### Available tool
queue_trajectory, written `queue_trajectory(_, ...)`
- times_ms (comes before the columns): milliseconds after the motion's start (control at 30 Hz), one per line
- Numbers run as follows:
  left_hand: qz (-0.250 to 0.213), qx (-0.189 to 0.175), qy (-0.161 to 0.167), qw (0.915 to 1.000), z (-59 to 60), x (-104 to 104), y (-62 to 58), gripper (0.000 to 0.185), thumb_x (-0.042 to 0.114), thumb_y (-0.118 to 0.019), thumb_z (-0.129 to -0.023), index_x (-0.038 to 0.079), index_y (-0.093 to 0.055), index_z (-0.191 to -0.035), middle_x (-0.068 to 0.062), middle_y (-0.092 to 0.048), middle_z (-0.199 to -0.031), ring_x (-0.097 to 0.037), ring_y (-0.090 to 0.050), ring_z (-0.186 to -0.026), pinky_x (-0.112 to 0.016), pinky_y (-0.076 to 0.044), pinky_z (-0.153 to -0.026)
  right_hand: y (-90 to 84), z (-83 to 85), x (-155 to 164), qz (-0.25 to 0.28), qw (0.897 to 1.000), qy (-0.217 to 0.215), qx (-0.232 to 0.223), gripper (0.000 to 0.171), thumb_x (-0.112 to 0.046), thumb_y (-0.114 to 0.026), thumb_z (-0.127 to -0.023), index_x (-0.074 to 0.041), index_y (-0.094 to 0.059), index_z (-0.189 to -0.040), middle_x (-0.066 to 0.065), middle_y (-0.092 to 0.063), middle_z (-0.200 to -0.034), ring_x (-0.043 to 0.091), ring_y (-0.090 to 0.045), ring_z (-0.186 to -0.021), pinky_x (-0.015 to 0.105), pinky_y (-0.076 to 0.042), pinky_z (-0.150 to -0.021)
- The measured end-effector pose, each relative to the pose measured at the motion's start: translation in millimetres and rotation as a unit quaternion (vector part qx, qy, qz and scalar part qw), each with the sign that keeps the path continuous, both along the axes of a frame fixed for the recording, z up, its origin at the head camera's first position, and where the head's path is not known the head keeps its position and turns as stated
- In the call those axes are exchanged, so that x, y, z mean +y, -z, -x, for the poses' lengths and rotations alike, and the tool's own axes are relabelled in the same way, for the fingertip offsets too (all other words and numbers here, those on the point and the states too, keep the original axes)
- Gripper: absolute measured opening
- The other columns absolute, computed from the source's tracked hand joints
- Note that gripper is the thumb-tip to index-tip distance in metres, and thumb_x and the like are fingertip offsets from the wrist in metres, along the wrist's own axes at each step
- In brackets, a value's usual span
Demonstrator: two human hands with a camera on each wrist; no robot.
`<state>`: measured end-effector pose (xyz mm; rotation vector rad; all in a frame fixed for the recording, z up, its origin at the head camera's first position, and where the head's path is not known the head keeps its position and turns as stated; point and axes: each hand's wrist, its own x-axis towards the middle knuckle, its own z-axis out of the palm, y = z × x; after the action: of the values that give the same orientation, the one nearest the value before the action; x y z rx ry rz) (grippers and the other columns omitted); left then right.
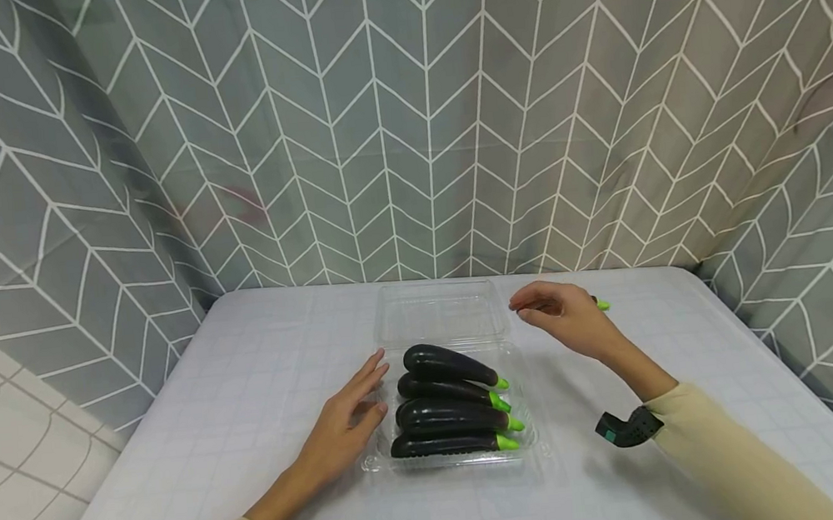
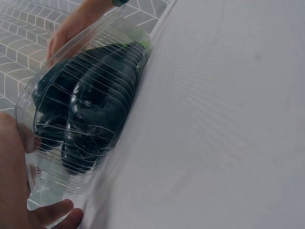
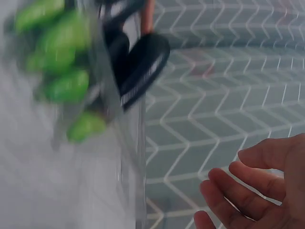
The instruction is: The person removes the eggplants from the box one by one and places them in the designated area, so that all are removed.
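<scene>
Several dark eggplants [image 1: 446, 412] with green stem ends lie side by side in a clear plastic clamshell box [image 1: 528, 450]. Its lid [image 1: 437, 315] is folded back flat behind it. My left hand [image 1: 342, 426] rests at the box's left side, fingers spread along the rim; ribbed clear wall [image 2: 71, 179] shows beside the fingers in the left wrist view. To the right of the lid, my right hand [image 1: 565, 313] hovers with fingers loosely bent and nothing between them in the right wrist view. Behind it, mostly hidden, is another eggplant, its green stem [image 1: 603, 305] peeking out.
A white cloth-covered table [image 1: 267, 350] carries the box. Grey curtains [image 1: 404, 127] with white chevron lines hang at the back and both sides. Black bands [image 1: 628, 428] are worn on both wrists. Pale tiles [image 1: 13, 449] show at the lower left.
</scene>
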<state>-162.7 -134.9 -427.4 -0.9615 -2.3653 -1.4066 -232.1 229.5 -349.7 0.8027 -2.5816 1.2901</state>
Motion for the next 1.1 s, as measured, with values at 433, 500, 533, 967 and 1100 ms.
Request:
queue_trajectory(433,0.034,0.016,-0.017,0.9992,9.4,-5.2,16.5,0.054,0.006,-0.058,-0.092,0.01,-0.039,-0.142,-0.008,-0.027,-0.15,-0.024,-0.027,-0.135,-0.038,-0.042,-0.098,-0.1,-38.0,-43.3,0.008,0.997,-0.078,0.001,0.016,-0.011,-0.06,-0.092,-0.011,-0.065,-0.107,-0.005,-0.063,-0.102,0.016,-0.061,-0.094,0.038,-0.053,-0.08)
queue_trajectory(500,0.034,0.015,-0.017,0.9992,9.5,-5.2,16.5,0.054,0.005,-0.058,-0.092,0.008,-0.039,-0.142,-0.009,-0.027,-0.15,-0.026,-0.027,-0.135,-0.038,-0.042,-0.098,-5.8,-48.1,-50.9,0.015,0.996,-0.084,-0.014,0.016,-0.006,-0.06,-0.091,-0.007,-0.065,-0.106,-0.001,-0.064,-0.102,0.02,-0.061,-0.093,0.039,-0.053,-0.08)
queue_trajectory(533,0.035,0.015,-0.017,0.9991,9.0,-4.8,15.4,0.054,0.005,-0.058,-0.091,0.007,-0.04,-0.142,-0.01,-0.027,-0.15,-0.028,-0.028,-0.134,-0.039,-0.042,-0.098,-8.4,-53.0,-54.3,0.021,0.995,-0.09,-0.023,0.016,-0.005,-0.06,-0.091,-0.005,-0.065,-0.106,0.002,-0.064,-0.102,0.023,-0.062,-0.093,0.04,-0.053,-0.08)
queue_trajectory(967,0.036,0.018,-0.015,0.9991,6.6,-3.8,11.8,0.052,0.006,-0.058,-0.092,0.006,-0.04,-0.141,-0.012,-0.028,-0.149,-0.029,-0.035,-0.131,-0.039,-0.043,-0.097,11.3,-64.6,-67.4,0.033,0.99,-0.127,-0.044,0.018,-0.002,-0.062,-0.089,-0.005,-0.064,-0.107,0.01,-0.064,-0.103,0.024,-0.061,-0.093,0.04,-0.052,-0.082)
queue_trajectory(1100,0.032,0.02,-0.012,0.9992,10.4,-5.4,16.9,0.053,0.007,-0.057,-0.092,0.01,-0.039,-0.142,-0.009,-0.027,-0.15,-0.026,-0.037,-0.13,-0.039,-0.044,-0.096,24.2,-60.7,-66.8,0.03,0.989,-0.137,-0.044,0.02,-0.01,-0.064,-0.089,-0.01,-0.064,-0.109,0.005,-0.064,-0.105,0.021,-0.061,-0.093,0.044,-0.052,-0.081)
